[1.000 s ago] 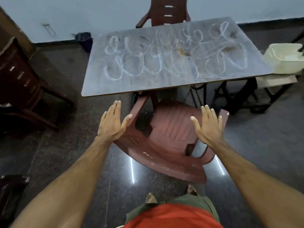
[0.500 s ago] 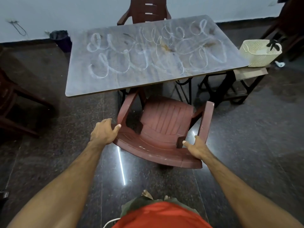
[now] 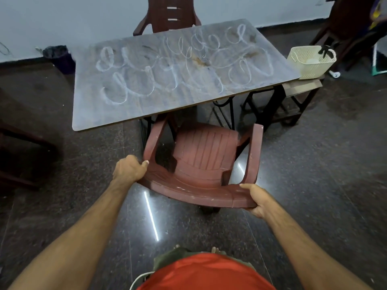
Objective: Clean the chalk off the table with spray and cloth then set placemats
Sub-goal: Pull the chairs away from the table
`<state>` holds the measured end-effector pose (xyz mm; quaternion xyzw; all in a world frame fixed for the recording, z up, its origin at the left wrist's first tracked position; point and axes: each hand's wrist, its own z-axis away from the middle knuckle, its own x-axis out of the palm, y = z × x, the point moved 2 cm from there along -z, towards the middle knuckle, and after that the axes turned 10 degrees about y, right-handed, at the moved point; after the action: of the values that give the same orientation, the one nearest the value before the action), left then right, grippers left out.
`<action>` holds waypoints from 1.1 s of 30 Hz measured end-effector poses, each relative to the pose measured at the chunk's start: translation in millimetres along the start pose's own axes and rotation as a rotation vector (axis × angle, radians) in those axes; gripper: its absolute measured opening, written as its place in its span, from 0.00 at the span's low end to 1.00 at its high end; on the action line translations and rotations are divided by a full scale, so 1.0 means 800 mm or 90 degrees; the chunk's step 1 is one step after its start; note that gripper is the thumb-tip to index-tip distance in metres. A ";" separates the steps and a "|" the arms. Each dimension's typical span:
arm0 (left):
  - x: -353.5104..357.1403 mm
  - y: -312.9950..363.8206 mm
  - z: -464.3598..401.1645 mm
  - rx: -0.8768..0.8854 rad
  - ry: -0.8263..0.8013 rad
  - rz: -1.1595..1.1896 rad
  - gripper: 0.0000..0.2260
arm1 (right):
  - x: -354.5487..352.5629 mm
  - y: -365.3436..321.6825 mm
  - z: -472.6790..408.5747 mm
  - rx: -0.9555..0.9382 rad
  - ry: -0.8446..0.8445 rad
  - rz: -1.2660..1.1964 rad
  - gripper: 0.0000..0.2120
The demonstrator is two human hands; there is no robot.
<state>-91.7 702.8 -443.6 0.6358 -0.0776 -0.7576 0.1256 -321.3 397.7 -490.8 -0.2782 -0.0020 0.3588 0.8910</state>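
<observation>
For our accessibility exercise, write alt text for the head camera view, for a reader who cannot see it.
A person's left hand and right hand grip the backrest of a reddish-brown plastic chair at a grey table covered in looping white chalk scribbles. A cream basket sits on a low stand beside the table's right end, and another chair stands on the far side.
</observation>
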 end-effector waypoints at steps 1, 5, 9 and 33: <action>-0.003 -0.004 -0.005 -0.010 -0.012 0.012 0.20 | -0.002 0.001 -0.001 0.011 0.012 -0.015 0.12; -0.015 -0.014 -0.021 -0.057 -0.068 0.103 0.16 | -0.015 0.003 -0.003 0.032 0.058 -0.016 0.15; 0.002 -0.030 -0.034 -0.152 -0.188 0.243 0.17 | -0.019 0.000 0.009 0.035 0.074 -0.022 0.13; 0.032 -0.026 0.029 -0.443 -0.445 0.586 0.04 | -0.055 -0.013 0.013 0.067 -0.017 0.019 0.23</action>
<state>-120.2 714.0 -469.6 0.1779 -0.1282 -0.7690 0.6004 -349.4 368.7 -468.5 -0.2258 0.0091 0.3755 0.8989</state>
